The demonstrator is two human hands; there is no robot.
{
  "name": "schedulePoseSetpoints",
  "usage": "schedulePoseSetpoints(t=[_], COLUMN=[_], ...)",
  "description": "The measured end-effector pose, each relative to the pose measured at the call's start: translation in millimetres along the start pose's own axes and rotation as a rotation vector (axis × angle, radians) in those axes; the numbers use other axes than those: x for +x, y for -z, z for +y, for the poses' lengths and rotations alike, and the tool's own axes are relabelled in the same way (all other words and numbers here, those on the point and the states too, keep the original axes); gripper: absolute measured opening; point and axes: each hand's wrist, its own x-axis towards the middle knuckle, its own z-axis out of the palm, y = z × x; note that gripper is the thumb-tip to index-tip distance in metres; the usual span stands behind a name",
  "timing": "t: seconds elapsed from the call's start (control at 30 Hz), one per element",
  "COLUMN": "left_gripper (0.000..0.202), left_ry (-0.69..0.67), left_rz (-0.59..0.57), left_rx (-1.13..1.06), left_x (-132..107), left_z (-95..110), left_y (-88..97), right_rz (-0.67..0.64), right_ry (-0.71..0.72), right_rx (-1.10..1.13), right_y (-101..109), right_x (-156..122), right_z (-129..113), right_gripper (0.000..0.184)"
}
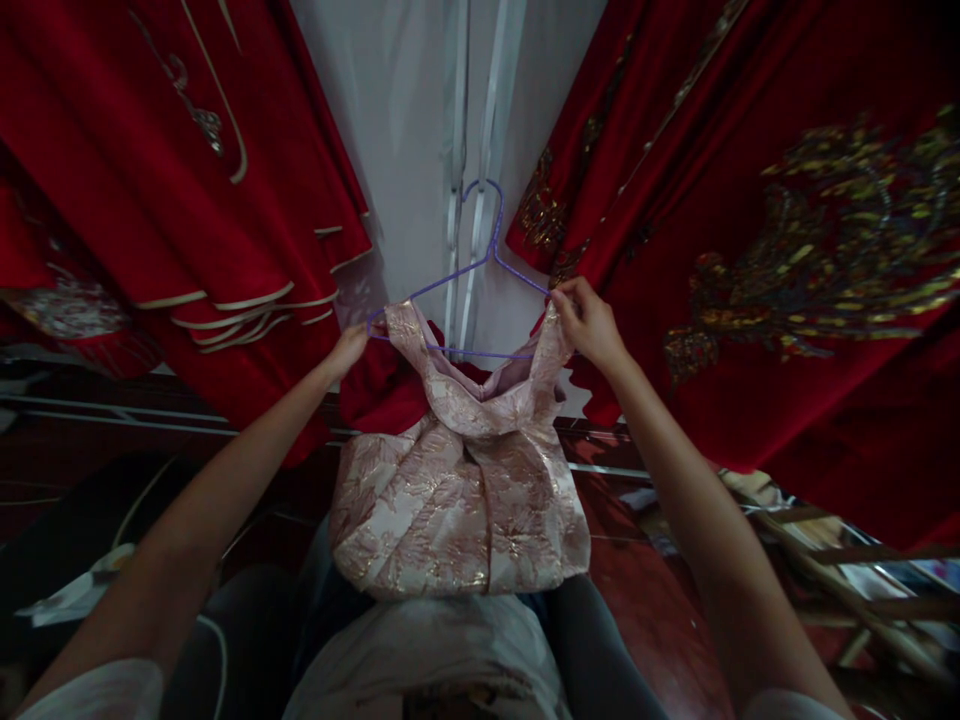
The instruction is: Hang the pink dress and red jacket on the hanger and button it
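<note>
A small pink brocade dress hangs from a purple wire hanger in front of me. My left hand grips the hanger's left end beside the left shoulder strap. My right hand pinches the right strap where it sits on the hanger's right arm. The hanger's hook points up against a white wall; whether it catches on anything I cannot tell.
Red garments with gold embroidery hang on the left and on the right. A red cloth shows behind the dress. Dark reddish floor lies below, with wooden slats and clutter at lower right.
</note>
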Motion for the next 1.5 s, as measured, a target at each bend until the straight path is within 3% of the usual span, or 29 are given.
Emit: schedulePoseSetpoints(t=[0.1, 0.2, 0.27, 0.37, 0.47, 0.57, 0.67, 0.77, 0.87, 0.97, 1.07, 1.23, 1.37, 1.5], left_gripper=[0.021, 0.015, 0.013, 0.014, 0.017, 0.024, 0.028, 0.031, 0.03, 0.029, 0.029, 0.027, 0.024, 0.027], left_ry=[0.071, -0.071, -0.167, -0.298, -0.386, -0.449, -0.511, -0.496, -0.385, -0.328, -0.343, -0.364, -0.321, -0.265], left_rz=[0.19, 0.272, 0.235, 0.08, -0.076, -0.212, -0.272, -0.237, -0.318, -0.4, -0.376, -0.32, -0.37, -0.453], left_rx=[-0.196, -0.282, -0.286, -0.193, -0.083, 0.031, 0.158, 0.245, 0.242, 0.269, 0.414, 0.53, 0.42, 0.267], left_x=[8, 4, -8, -37, -68, -80, -68, -47, -36, -33, -25, -2, 2, -7], left_z=[29, 69, 98, 134, 154, 155, 147, 137, 129, 121, 112, 103, 115, 130], left_y=[24.2, 29.6, 19.5, -8.6, -36.5, -49.4, -43.5, -27.6, -13.8, -6.5, -5.2, -15.8, -21.5, -14.1], right_rz=[0.004, -0.001, -0.04, -0.108, -0.148, -0.192, -0.287, -0.672, -1.09, -1.252, -1.411, -1.465, -1.535, -1.643], right_ry=[-0.002, 0.0, 0.001, 0.002, -0.026, -0.101, -0.278, -0.538, -0.7, -0.66, -0.483, -0.247, -0.289, -0.417], right_rx=[0.005, 0.03, 0.064, 0.119, 0.178, 0.22, 0.232, 0.328, 0.391, 0.359, 0.41, 0.57, 0.597, 0.573], right_y=[1, 5, 12, 23, 31, 31, 28, 20, -1, -34, -61, -68, -66, -79], right_x=[-1, -3, -5, -6, -6, -2, 10, 30, 52, 69, 75, 68, 61, 56], right_z=[-3, -10, -18, -31, -39, -36, -25, -15, -18, -31, -42, -48, -56, -51], right_gripper=[0.033, 0.035, 0.035, 0.034, 0.033, 0.034, 0.04, 0.038, 0.028, 0.032, 0.038, 0.045, 0.047, 0.046])
